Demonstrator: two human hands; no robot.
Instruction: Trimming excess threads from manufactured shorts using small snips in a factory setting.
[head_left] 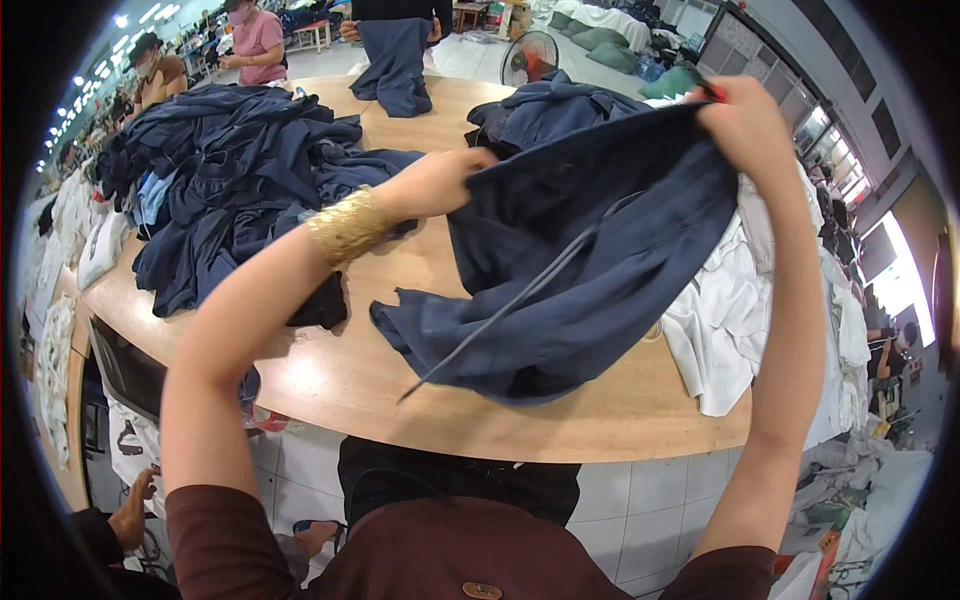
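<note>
A navy garment (pixel 590 310) with a long grey drawstring (pixel 520 295) is stretched between my two hands, its wide opening gaping above the wooden table. My left hand (pixel 440 183), with a gold cuff on the wrist, is closed on the garment's left upper edge. Farther right and higher, my right hand (pixel 745 120) grips the other end of that edge. A small red and black object (pixel 713 92) shows at the right fingers; its kind is unclear. The lower part of the garment hangs toward the tabletop, and the drawstring dangles toward the near left.
On the left of the table (pixel 330 375) lies a large heap of navy garments (pixel 225 185). More navy cloth (pixel 565 110) is piled behind my hands, and white garments (pixel 715 310) lie at the right. Across the table, a person holds up a navy piece (pixel 393 65). A fan (pixel 530 58) stands beyond.
</note>
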